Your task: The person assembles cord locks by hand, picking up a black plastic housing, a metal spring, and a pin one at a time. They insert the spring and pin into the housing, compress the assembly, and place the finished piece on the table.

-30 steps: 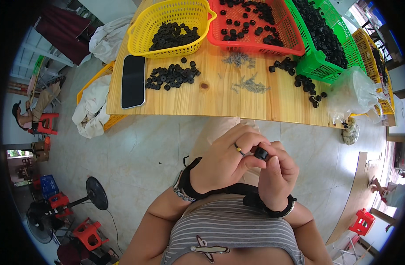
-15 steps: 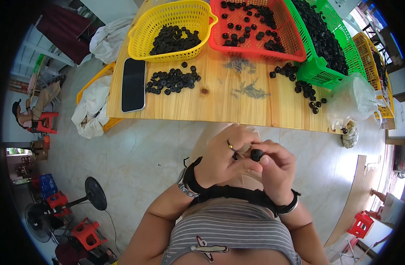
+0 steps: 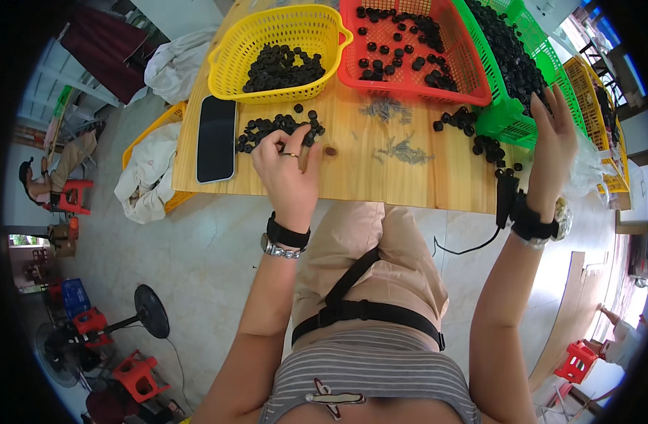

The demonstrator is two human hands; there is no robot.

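My left hand (image 3: 287, 166) reaches over the table to a loose pile of small round black parts with center holes (image 3: 273, 125). Its fingertips touch or hover over the pile's right side, thumb and fingers apart. My right hand (image 3: 556, 138) is raised at the near side of the green crate (image 3: 504, 127), its fingers stretched out and nothing visible in them. Small black knob-like pieces (image 3: 488, 148) lie by that crate in a loose cluster. Two little heaps of thin grey metal pins (image 3: 405, 152) lie mid-table.
A yellow basket (image 3: 225, 78) and a red basket (image 3: 472, 95), both holding black parts, stand along the back. A phone (image 3: 216, 141) lies at the table's left. Right of the crate is a clear plastic bag (image 3: 585, 173). A fan (image 3: 151, 311) stands on the floor.
My hands were together near my lap with a black knob-like piece between them. They have parted, left to the pile, right to the green crate. The piece no longer shows.
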